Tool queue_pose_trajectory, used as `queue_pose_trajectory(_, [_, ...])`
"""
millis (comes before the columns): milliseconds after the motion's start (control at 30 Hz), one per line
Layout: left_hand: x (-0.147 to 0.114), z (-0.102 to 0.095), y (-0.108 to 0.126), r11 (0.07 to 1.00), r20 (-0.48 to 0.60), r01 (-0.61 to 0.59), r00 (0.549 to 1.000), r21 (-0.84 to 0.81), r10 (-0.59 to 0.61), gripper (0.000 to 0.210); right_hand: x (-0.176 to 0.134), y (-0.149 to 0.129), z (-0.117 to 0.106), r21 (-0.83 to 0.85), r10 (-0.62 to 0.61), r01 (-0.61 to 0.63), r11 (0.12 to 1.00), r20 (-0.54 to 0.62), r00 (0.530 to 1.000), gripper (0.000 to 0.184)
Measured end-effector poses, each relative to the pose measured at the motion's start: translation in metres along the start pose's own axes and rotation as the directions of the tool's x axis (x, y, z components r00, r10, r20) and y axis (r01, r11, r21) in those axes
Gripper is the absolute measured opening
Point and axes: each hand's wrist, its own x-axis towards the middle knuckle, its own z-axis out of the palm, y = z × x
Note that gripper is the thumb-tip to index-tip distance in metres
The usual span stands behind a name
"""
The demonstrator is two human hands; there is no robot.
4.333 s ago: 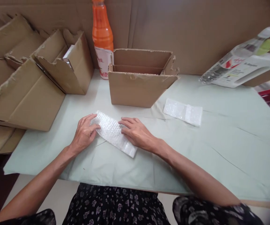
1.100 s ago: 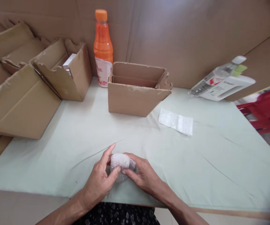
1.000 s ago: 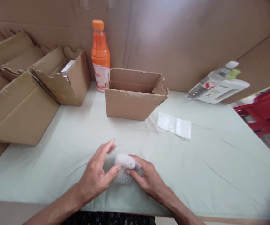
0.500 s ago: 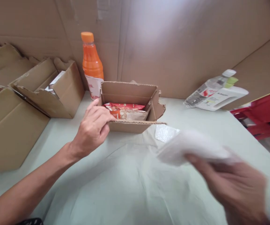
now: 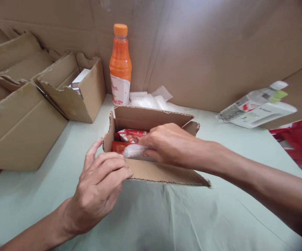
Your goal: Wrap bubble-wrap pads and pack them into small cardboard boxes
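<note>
A brown cardboard wall (image 5: 213, 62) rises along the far edge of the table (image 5: 153, 223), whose top is covered in pale green cloth. Large cardboard cartons (image 5: 17, 132) crowd the left edge and reach into the far left corner. Halfway along the table, towards its far edge, stands an open box (image 5: 166, 171), its front wall leaning outward. Just beyond the table's right edge is a red object (image 5: 300, 139), cut off by the view. The right hand (image 5: 170, 143) reaches down into the box with its fingers closed around a bubble-wrapped bundle; the fingertips are partly hidden. The left hand (image 5: 101, 184) is half curled, gripping the left end of the front wall beneath bent fingers, one finger spread out by the box's left corner. An orange bottle (image 5: 120, 62) stands upright at the far edge, left of the middle, while a white jug (image 5: 268, 113) and a clear bottle (image 5: 245, 104) lean together by the far right corner. Pieces of clear wrap (image 5: 144, 101) lie behind the box, against the far edge. Inside the box are red packets (image 5: 130, 134), and in front of them the bubble-wrapped bundle (image 5: 135, 151), partly covered by the right hand.
</note>
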Motion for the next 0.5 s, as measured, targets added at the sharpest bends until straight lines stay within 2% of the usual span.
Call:
queue_pose_trajectory(67, [0.002,0.001,-0.001,1.000,-0.016,0.009,1.000,-0.014,-0.009,0.026,0.018,-0.008,0.005,-0.084,0.035,-0.019,0.996,0.186,0.982,0.020])
queue_pose_trajectory(100, [0.003,0.002,-0.003,1.000,-0.024,0.010,1.000,-0.018,-0.011,0.026,0.025,-0.010,0.007,-0.093,0.043,-0.022,0.995,0.232,0.972,0.021])
queue_pose_trajectory(200, [0.004,0.006,-0.006,1.000,-0.045,0.001,0.999,-0.012,-0.001,0.027,0.038,-0.010,0.012,-0.011,0.050,-0.049,0.999,0.299,0.953,0.021])
queue_pose_trajectory(300, [0.005,0.009,-0.008,1.000,-0.070,-0.017,0.997,0.015,0.018,0.030,0.036,-0.005,0.012,0.070,0.058,-0.084,0.994,0.319,0.946,0.022])
queue_pose_trajectory(333, [0.004,0.010,-0.009,1.000,-0.087,-0.017,0.996,0.025,0.019,0.032,0.030,-0.003,0.010,0.098,0.039,-0.069,0.993,0.277,0.960,0.022])
queue_pose_trajectory(367, [0.003,0.009,-0.009,0.999,-0.105,-0.008,0.994,0.036,0.011,0.035,0.020,0.000,0.008,0.137,0.015,-0.040,0.990,0.185,0.983,0.023])
queue_pose_trajectory(400, [0.000,0.008,-0.010,0.999,-0.135,0.012,0.991,0.044,-0.006,0.040,0.005,0.004,0.005,0.182,0.005,-0.013,0.983,0.041,0.999,0.024])
queue_pose_trajectory(433, [-0.004,0.006,-0.011,0.998,-0.176,0.045,0.984,0.049,-0.036,0.048,-0.014,0.010,0.004,0.228,0.036,-0.002,0.974,-0.146,0.989,0.025])
queue_pose_trajectory(467, [-0.009,0.004,-0.012,0.994,-0.225,0.093,0.971,0.055,-0.078,0.057,-0.035,0.018,0.005,0.274,0.119,-0.020,0.962,-0.350,0.929,0.026])
queue_pose_trajectory(500, [-0.016,0.001,-0.014,0.987,-0.271,0.151,0.954,0.062,-0.129,0.065,-0.059,0.027,0.008,0.331,0.246,-0.070,0.941,-0.529,0.812,0.027])
